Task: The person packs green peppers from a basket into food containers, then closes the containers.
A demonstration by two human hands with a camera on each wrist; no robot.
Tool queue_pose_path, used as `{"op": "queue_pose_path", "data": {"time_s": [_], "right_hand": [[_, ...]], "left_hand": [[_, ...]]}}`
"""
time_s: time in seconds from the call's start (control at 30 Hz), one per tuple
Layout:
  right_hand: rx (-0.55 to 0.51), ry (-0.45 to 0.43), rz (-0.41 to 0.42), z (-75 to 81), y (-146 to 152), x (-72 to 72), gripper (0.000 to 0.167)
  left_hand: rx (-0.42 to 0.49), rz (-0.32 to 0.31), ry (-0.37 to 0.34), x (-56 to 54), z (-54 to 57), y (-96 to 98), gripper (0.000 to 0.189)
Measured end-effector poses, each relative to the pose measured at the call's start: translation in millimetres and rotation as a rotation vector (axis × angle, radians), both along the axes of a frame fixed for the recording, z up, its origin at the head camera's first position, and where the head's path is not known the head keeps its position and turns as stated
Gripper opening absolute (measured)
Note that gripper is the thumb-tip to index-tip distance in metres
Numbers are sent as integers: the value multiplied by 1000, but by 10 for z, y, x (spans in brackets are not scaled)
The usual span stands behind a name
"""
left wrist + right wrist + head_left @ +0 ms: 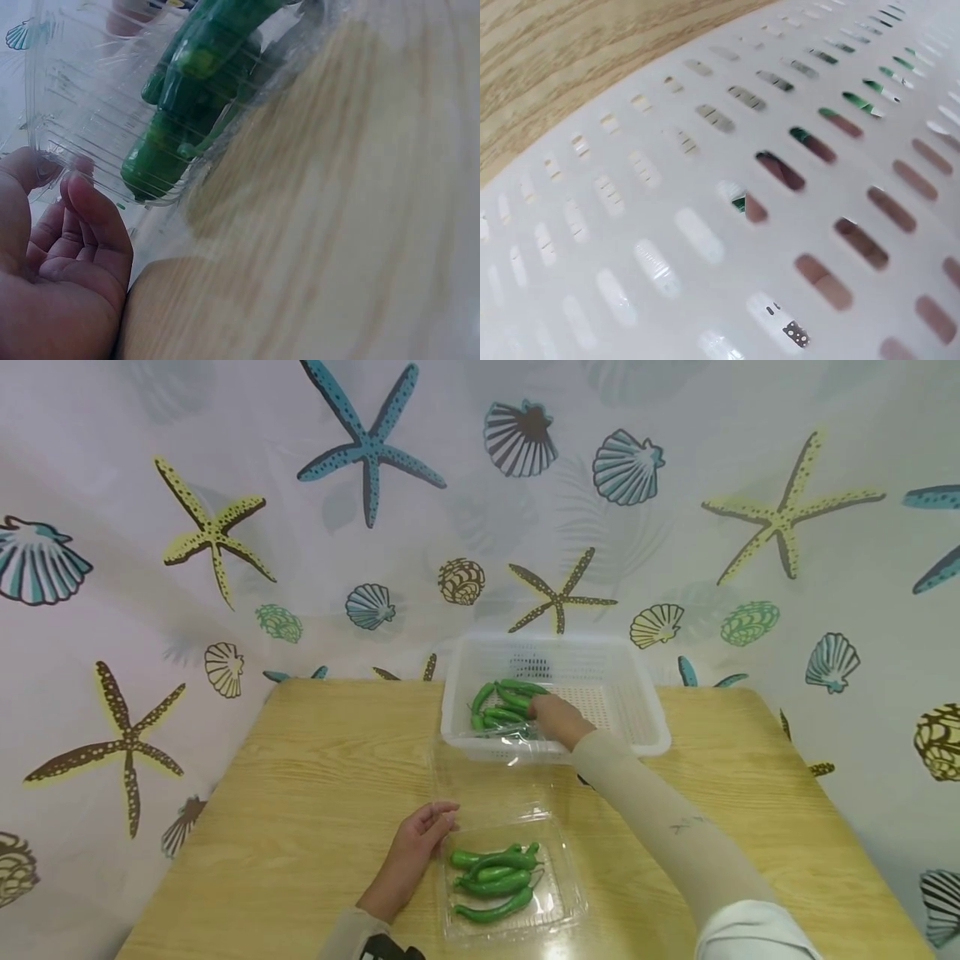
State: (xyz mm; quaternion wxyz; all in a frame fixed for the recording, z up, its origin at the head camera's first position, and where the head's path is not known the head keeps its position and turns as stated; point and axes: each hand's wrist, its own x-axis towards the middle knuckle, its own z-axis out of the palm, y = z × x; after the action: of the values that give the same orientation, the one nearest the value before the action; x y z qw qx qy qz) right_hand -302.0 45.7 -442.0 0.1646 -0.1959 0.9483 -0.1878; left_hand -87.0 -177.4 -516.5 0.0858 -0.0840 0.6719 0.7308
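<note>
A hinged clear plastic box lies with its lid up on the table, several green chili peppers inside its base. My left hand is at the box's left side; in the left wrist view, its thumb and forefinger pinch the clear rim and the other fingers curl below. Past the box stands a white slotted basket with more green chili peppers in its left part. Inside it, my right hand reaches down at the peppers' right side. Its fingertips are mostly hidden, and I cannot tell whether they grip a pepper.
The raised clear lid leans toward the basket's front wall and overlaps it in the head view. A wood-grain table carries everything. Behind and at both sides hangs a cloth printed with starfish and shells.
</note>
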Motion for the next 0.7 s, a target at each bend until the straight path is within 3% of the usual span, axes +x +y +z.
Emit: {"op": "queue_pose_path", "data": {"time_s": [0.43, 0.53, 0.7], "right_hand": [[22, -21, -16, 23, -3, 0, 30], [27, -32, -13, 25, -6, -7, 30], [42, -41, -11, 12, -9, -28, 32]], "left_hand": [[14, -30, -8, 81, 305, 22, 40], [18, -26, -12, 79, 306, 23, 40], [-12, -1, 0, 21, 86, 15, 44]]}}
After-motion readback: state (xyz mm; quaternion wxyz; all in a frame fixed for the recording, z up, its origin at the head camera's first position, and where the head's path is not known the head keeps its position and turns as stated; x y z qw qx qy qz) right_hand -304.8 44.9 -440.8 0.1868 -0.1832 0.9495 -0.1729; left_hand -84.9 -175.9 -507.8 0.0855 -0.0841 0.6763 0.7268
